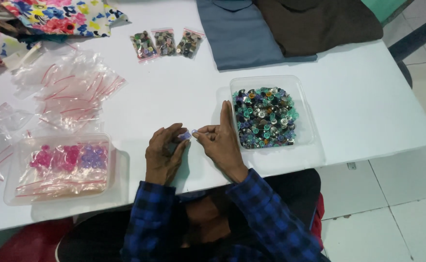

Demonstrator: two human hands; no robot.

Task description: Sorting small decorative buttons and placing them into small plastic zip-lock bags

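Note:
My left hand (162,154) and my right hand (222,140) meet above the white table (174,97), fingertips pinching one small pale purple button-like piece (186,136) between them. Just right of my right hand stands a clear plastic tub (304,104) full of mixed snap buttons (265,117) in teal, black and silver. A second clear tub (9,184) at the left holds small bags of pink and purple pieces (70,157).
Empty clear zip bags (72,92) lie piled at the left. Three filled small bags (167,43) sit at the back. Folded blue-grey cloth (242,29), dark brown cloth (319,22) and floral fabric (57,14) lie along the far edge. Tiled floor (407,208) lies to the right.

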